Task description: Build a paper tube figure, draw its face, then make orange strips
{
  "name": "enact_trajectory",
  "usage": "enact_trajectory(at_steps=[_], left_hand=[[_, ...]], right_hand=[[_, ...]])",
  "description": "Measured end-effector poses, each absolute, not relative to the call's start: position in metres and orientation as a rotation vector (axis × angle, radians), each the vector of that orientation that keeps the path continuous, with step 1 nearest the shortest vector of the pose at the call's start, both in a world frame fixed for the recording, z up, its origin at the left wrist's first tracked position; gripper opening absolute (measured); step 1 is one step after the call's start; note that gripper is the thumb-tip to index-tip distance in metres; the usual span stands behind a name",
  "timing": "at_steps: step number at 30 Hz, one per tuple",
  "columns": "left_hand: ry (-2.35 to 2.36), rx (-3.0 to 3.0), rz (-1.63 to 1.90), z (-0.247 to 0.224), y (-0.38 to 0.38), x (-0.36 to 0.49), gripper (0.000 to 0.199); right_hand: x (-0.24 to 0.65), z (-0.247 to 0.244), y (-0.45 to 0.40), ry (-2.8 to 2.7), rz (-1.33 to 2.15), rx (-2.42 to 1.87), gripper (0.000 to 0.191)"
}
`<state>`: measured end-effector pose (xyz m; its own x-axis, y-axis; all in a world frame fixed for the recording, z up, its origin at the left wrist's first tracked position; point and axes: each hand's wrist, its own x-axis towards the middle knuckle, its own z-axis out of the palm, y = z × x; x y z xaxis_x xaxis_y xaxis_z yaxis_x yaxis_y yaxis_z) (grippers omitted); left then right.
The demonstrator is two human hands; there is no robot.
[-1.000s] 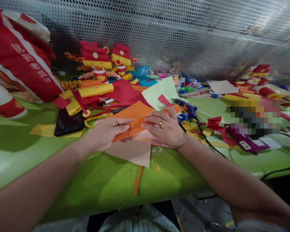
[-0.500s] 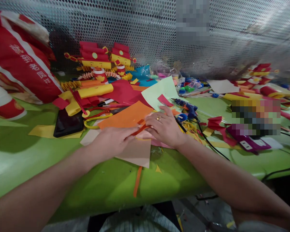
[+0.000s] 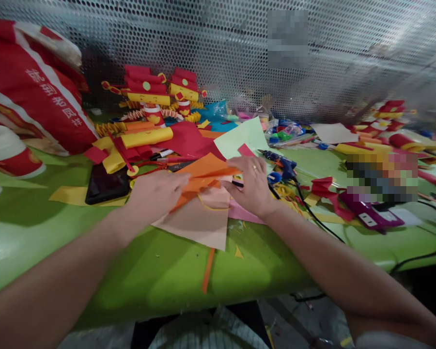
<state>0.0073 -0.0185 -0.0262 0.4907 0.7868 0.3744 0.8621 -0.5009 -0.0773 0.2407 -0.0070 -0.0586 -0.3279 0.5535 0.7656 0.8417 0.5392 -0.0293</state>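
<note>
A sheet of orange paper (image 3: pixel 203 178) with a folded flap lies between my hands. My left hand (image 3: pixel 154 194) is at its left side, closed on the edge, with blurred fingers reaching over the sheet and the thumb mostly hidden. On the right, my right hand (image 3: pixel 252 186), with a ring on one finger, has the paper's right corner between its thumb and fingers. Beneath are a pale pink sheet (image 3: pixel 203 225) and a brighter pink sheet (image 3: pixel 245 213). Scissors (image 3: pixel 156 167) lie partly covered behind my left hand. A narrow orange strip (image 3: pixel 208 271) hangs near the table's front edge.
A phone (image 3: pixel 107 184) and paper cup (image 3: pixel 10 150) are at left, below a red bag (image 3: pixel 39 92). Paper figures (image 3: pixel 147 92) stand behind. To the right are a blue glue gun (image 3: pixel 281 162), its black cord, and a purple power strip (image 3: pixel 370 213). Perforated metal forms the back wall.
My left hand has moved left and slightly up from the paper's near edge. My right hand has shifted slightly right. The orange paper's folded flap now shows more openly between them.
</note>
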Motion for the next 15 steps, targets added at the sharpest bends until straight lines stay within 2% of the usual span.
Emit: enact_trajectory(at_steps=[4, 8, 12, 15], left_hand=[[-1.556, -2.156, -0.326, -0.019, -0.006, -0.012, 0.041], [-1.593, -2.046, -0.269, -0.016, 0.005, -0.030, 0.043], [-1.562, -2.133, -0.352, -0.026, 0.013, -0.031, 0.036], [-1.495, -2.257, -0.426, -0.029, 0.007, -0.018, 0.042]], right_hand=[[0.243, -0.056, -0.009, -2.052, -0.580, -1.139, 0.023], [0.241, -0.061, -0.006, -2.426, -0.399, -1.162, 0.022], [0.238, -0.066, -0.003, -2.587, -0.217, -1.281, 0.031], [0.238, -0.063, -0.003, -2.523, -0.277, -1.289, 0.037]])
